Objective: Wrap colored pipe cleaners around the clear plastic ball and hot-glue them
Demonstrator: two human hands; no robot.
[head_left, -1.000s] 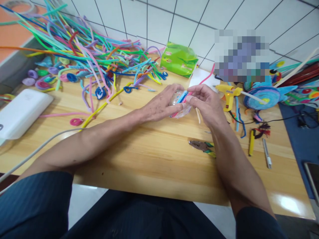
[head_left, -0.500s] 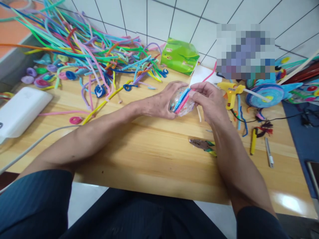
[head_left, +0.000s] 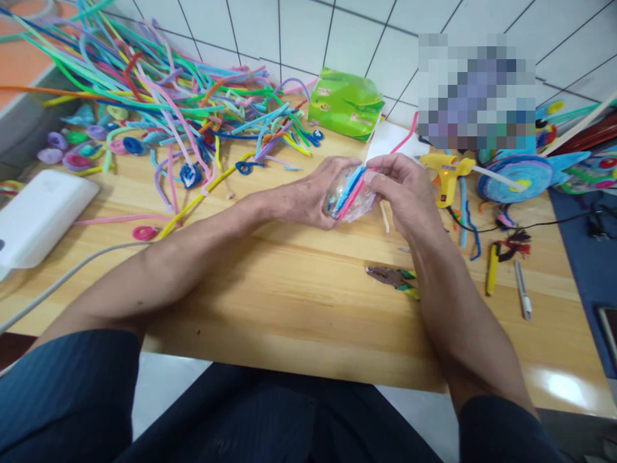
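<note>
My left hand [head_left: 315, 193] is wrapped round a clear, rounded plastic piece [head_left: 362, 207], perhaps part of a bottle, over the middle of the table. Strips of light blue, dark blue and pink pipe cleaner run side by side across it. With thumb and fingers, my right hand [head_left: 400, 186] pinches the pink pipe cleaner [head_left: 353, 196] against the plastic at its upper end. A loose pink end sticks up behind my right fingers. Pliers [head_left: 391, 276] with green and yellow handles lie below my right hand, partly covered by my forearm.
A yellow glue gun [head_left: 446, 175] stands right of my hands, its black cord trailing right. Beyond it is a blue coiled pipe-cleaner fish [head_left: 515, 177]. A yellow cutter [head_left: 492, 269], a green packet [head_left: 344, 106], a white power bank [head_left: 45, 218] and a pipe-cleaner heap [head_left: 183, 96] surround the work.
The view has shifted very slightly. My hands keep nearly the same hold, with the pink strip pressed against the plastic piece.
</note>
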